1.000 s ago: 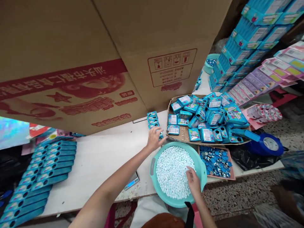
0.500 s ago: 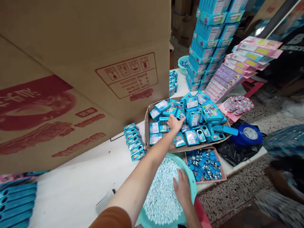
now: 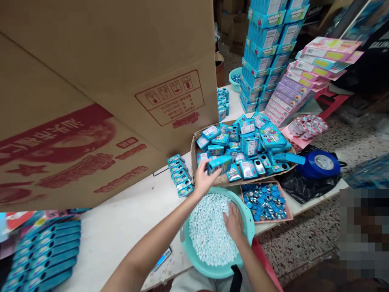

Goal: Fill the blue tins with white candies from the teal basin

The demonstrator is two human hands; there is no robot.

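My left hand [image 3: 203, 179] grips a small blue candy box [image 3: 220, 164], lifted over the near edge of a shallow cardboard tray [image 3: 193, 152]. That tray is heaped with similar blue boxes [image 3: 251, 145], lying at mixed angles. Below it is a turquoise basin [image 3: 249, 233] full of small pale blue and white candies [image 3: 209, 231]. Resting on the candies at the basin's right side, my right hand [image 3: 234, 222] has its thumb apart from the fingers; some fingertips are partly hidden.
A pink tray of blue and silver caps [image 3: 264, 202] sits right of the basin. A row of blue boxes [image 3: 180, 175] stands left of the cardboard tray. A large carton [image 3: 106, 81] blocks the left. Stacked blue display boxes [image 3: 264, 52] and blue tape [image 3: 322, 163] are farther off.
My left hand has drawn back from the pile toward me, bringing up a blue candy box. My right hand stays in the basin. The view has shifted slightly.
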